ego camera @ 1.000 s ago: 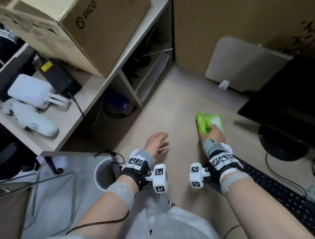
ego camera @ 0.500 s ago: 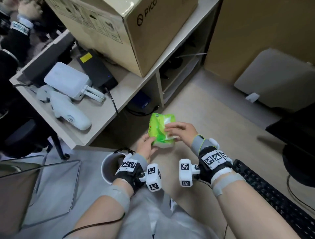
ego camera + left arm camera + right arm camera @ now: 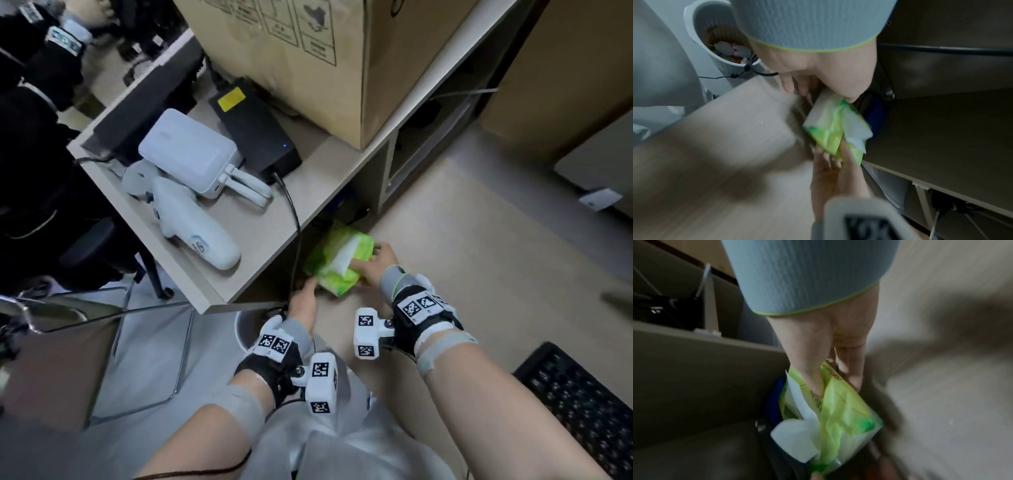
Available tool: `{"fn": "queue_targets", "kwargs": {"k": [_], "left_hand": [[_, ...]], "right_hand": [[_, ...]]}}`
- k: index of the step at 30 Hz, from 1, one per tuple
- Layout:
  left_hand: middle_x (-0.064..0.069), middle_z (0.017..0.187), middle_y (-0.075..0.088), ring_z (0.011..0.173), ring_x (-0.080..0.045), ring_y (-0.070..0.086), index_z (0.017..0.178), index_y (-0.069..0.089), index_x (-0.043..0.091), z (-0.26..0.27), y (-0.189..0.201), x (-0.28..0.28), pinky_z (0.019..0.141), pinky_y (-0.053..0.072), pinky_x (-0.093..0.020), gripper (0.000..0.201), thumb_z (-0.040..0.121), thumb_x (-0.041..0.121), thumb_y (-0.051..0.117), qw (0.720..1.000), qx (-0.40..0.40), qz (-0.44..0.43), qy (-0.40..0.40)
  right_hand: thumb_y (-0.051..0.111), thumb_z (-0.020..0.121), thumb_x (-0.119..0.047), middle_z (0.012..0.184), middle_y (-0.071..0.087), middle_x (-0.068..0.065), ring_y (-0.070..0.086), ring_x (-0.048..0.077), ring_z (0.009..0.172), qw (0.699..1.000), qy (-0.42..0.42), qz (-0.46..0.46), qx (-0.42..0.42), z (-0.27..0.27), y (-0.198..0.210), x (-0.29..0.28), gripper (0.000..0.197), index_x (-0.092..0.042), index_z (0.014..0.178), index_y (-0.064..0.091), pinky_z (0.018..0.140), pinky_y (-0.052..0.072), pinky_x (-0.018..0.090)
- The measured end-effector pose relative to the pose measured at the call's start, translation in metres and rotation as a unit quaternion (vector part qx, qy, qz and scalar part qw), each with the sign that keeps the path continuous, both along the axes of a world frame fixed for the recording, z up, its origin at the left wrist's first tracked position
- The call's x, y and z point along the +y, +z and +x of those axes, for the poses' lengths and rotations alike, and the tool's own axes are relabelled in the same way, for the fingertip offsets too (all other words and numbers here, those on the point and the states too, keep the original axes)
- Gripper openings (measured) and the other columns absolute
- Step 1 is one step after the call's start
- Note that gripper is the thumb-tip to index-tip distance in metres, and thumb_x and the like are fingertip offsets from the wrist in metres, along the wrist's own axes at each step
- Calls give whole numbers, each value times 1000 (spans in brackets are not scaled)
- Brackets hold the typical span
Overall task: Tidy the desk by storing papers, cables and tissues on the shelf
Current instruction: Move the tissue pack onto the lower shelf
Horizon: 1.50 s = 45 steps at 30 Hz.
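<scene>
Head view: tissue pack [image 3: 339, 263] held at the mouth of the lower shelf [image 3: 260, 240] compartment, just above the tabletop [image 3: 462, 274]; storing tissues in hand, next probably pushing deeper and letting go. Right hand [image 3: 376, 263] clamped on pack end, left hand [image 3: 303, 301] touching its near end.

Left wrist view: left fingers [image 3: 789, 84] curled at pack's end (grip partly hidden).

Right wrist view: thumb [image 3: 813, 378] pressed on wrapper, fingers behind; white tissue [image 3: 795, 438] sticking out.

Soft green plastic tissue pack [image 3: 339, 262] being lifted off the bench since a second ago, now going into the shelf's lower opening [image 3: 322, 219], both hands [image 3: 376, 263] now gripping it
</scene>
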State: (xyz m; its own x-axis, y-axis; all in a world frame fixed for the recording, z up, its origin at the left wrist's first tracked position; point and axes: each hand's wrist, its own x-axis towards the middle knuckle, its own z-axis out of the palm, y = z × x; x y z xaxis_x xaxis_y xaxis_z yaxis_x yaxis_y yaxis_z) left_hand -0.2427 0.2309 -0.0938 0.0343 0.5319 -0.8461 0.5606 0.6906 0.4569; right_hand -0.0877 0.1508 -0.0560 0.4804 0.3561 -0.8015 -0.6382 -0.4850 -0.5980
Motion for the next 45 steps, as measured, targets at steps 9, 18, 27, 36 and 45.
{"fn": "queue_targets", "kwargs": {"k": [9,18,27,36,45], "left_hand": [[-11,128,65,117,-18,60,109,64,19,4,56,3,95,47,-32,19,95,30,58,997,-59,-43,22],[-7,128,67,121,-24,61,119,70,21,-6,32,5,110,42,-44,61,66,50,79,991,-127,-35,29],[-13,116,67,107,-33,64,110,59,12,18,67,-17,101,47,-49,81,47,60,79,996,-61,60,-13],[-5,122,60,107,-14,61,132,54,14,79,106,-134,97,43,-31,36,97,12,52,955,-207,24,-210],[0,86,63,73,-15,60,89,55,19,120,121,-285,68,44,-26,10,98,18,50,890,-174,-134,-399]], "right_hand": [[73,78,-22,124,58,19,58,36,114,958,210,-94,-169,-5,6,43,54,-3,124,51,98,47,39],[70,77,-20,108,67,10,64,30,102,969,242,-38,-42,-16,-22,66,41,-3,113,62,95,53,46],[58,92,-5,106,60,15,56,20,72,991,126,20,30,-9,30,-25,62,-11,148,32,63,42,28],[60,91,-9,109,65,12,67,22,87,994,-93,50,1,3,77,-186,44,-9,134,51,67,46,26],[60,91,-12,103,64,4,61,16,81,943,-328,-47,-18,-42,105,-383,36,-14,127,57,85,53,31]]}}
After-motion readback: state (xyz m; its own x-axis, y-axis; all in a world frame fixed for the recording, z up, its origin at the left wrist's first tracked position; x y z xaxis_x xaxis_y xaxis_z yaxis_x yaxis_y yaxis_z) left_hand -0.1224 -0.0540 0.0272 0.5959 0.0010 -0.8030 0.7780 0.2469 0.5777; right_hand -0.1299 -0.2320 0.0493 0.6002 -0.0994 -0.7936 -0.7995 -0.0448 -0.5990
